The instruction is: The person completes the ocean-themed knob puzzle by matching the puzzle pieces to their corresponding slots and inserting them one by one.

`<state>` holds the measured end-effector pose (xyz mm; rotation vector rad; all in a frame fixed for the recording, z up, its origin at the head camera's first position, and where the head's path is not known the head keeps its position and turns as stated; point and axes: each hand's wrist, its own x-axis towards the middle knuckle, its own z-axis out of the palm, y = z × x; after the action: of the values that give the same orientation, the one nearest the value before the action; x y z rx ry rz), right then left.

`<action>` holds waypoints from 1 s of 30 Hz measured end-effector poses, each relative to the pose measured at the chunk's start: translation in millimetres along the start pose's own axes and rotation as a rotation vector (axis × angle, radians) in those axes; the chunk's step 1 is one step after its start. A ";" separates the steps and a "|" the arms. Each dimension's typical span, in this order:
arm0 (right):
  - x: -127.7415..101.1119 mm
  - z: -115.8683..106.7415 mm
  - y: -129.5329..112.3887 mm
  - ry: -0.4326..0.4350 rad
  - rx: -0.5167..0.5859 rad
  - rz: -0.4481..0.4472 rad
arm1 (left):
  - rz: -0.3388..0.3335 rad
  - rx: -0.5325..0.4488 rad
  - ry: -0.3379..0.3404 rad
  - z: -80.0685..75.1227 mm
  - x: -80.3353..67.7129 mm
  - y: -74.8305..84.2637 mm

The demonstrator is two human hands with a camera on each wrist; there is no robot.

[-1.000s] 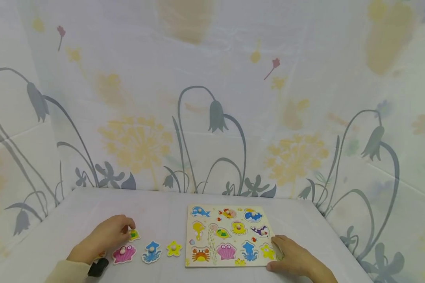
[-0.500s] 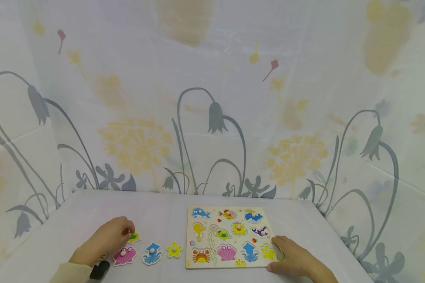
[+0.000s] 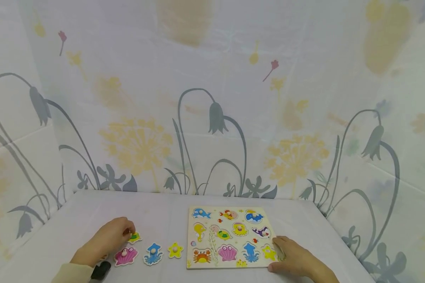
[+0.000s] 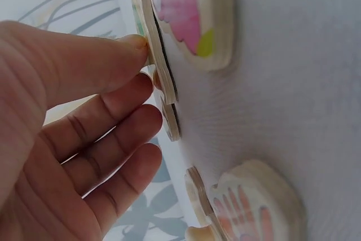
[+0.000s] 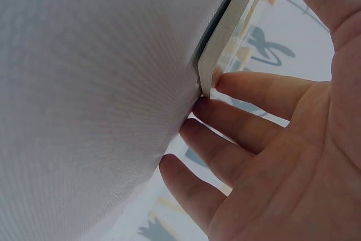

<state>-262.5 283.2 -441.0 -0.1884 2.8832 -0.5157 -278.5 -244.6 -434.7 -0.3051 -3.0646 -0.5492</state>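
My left hand [image 3: 108, 239] pinches a green and yellow turtle puzzle piece [image 3: 135, 237] between thumb and index finger. Up close, the left wrist view shows the turtle piece edge-on at the fingertips, just over the white cloth, its other fingers loosely bent. A pink shell piece [image 3: 126, 256] lies by that hand, then a blue squid piece [image 3: 153, 253] and a yellow starfish piece [image 3: 175, 250]. My right hand [image 3: 294, 257] rests at the right edge of the wooden puzzle board [image 3: 207, 264], fingers fairly straight, the index fingertip at its corner [image 5: 207, 77].
Knobbed dolphin [image 3: 200, 213], fish [image 3: 228, 214], whale [image 3: 254, 216], octopus [image 3: 239, 228] and orca [image 3: 261, 232] pieces sit in the board. Pictures without knobs include a crab [image 3: 202, 256] and a seahorse [image 3: 199, 232]. Under the left wrist another piece [image 4: 242, 213] is partly hidden. Flowered cloth hangs behind.
The view has shifted very slightly. Both hands stay essentially where they were, the left at the turtle piece and the right at the board's edge.
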 end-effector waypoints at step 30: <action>1.3 1.6 -1.4 -0.008 -0.006 0.034 | 0.348 -0.005 0.062 19.9 29.9 85.7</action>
<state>-263.2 281.2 -442.2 -0.1411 2.8756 -0.4985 -290.8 -153.3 -422.6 -0.7849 -2.8540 -0.5341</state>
